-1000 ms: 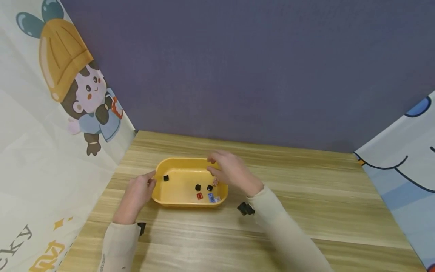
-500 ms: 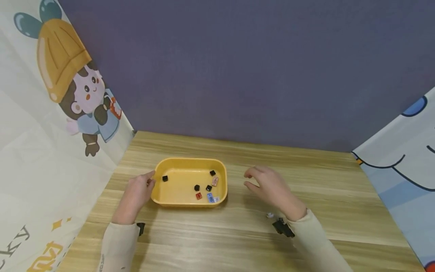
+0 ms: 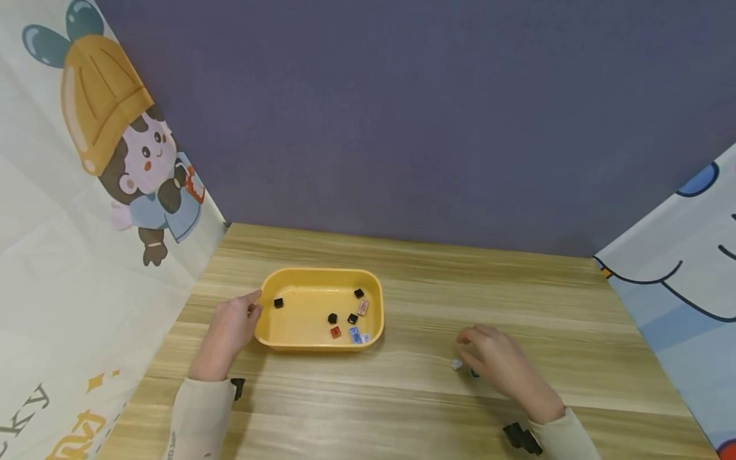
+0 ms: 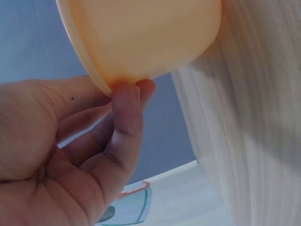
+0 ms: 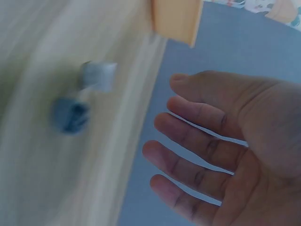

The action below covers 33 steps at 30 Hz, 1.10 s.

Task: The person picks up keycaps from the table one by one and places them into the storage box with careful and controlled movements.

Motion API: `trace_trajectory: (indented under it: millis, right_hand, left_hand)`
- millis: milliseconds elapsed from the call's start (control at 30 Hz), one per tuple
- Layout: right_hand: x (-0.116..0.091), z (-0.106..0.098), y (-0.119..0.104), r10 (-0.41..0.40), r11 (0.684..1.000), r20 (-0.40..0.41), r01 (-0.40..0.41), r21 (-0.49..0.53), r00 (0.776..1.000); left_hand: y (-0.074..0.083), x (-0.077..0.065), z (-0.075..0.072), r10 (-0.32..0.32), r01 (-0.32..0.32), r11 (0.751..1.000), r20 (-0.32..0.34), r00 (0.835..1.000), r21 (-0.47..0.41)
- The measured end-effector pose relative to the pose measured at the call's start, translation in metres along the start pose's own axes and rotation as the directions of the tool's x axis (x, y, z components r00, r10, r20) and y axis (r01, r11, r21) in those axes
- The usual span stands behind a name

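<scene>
My left hand (image 3: 231,329) pinches the left rim of a yellow plastic tray (image 3: 316,273) between thumb and fingers; the left wrist view shows this grip closely. Inside the tray lie several small pieces: black ones such as the black piece (image 3: 278,303), a red piece (image 3: 336,332), a pink piece (image 3: 363,308), a blue piece (image 3: 355,335) and a white piece. To the tray's right, my right hand (image 3: 499,358) hovers with loosely bent fingers and nothing in them. Nearest to it on the table are a small whitish piece (image 5: 99,75) and a dark teal piece (image 5: 70,115), both blurred in the right wrist view.
The wood-grain table (image 3: 402,409) ends at a dark blue-grey wall (image 3: 402,128) behind. A cartoon-printed sheet (image 3: 57,287) stands along the left side, another printed sheet (image 3: 661,306) along the right. Black wrist-camera parts (image 3: 522,438) show by the sleeves.
My right hand has moved from over the tray's right end rightward and down toward the two loose pieces. A black piece in the tray's upper right came into view. My left hand has stayed put.
</scene>
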State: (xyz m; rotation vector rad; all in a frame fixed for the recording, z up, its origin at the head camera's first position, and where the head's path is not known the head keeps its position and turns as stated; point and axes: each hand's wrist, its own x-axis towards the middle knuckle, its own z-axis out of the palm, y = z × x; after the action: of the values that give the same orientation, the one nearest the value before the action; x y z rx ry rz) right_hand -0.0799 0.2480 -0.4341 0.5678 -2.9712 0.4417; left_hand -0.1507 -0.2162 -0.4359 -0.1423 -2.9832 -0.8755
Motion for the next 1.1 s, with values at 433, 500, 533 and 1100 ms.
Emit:
trace_trajectory:
  millis: [433,500,533,1100]
  right_hand:
    - [-0.039,0.013,0.028,0.119,0.987,0.096,-0.129,0.098,0.988]
    - [-0.042,0.015,0.03,0.115,0.987,0.098,-0.125,0.1,0.989]
    - [-0.043,0.016,0.031,0.115,0.987,0.098,-0.125,0.101,0.988]
    - [-0.045,0.025,0.03,0.161,0.979,0.095,-0.171,0.11,0.982]
  left_hand:
    - [-0.001,-0.001,0.001,0.025,-0.025,1.0,-0.01,1.0,0.001]
    - [-0.001,-0.001,0.001,0.019,-0.019,1.0,-0.008,1.0,-0.002]
    - [0.0,-0.001,0.001,0.017,-0.017,1.0,-0.008,1.0,-0.004]
    - [-0.002,-0.001,0.001,0.035,-0.035,0.999,-0.019,0.999,-0.013]
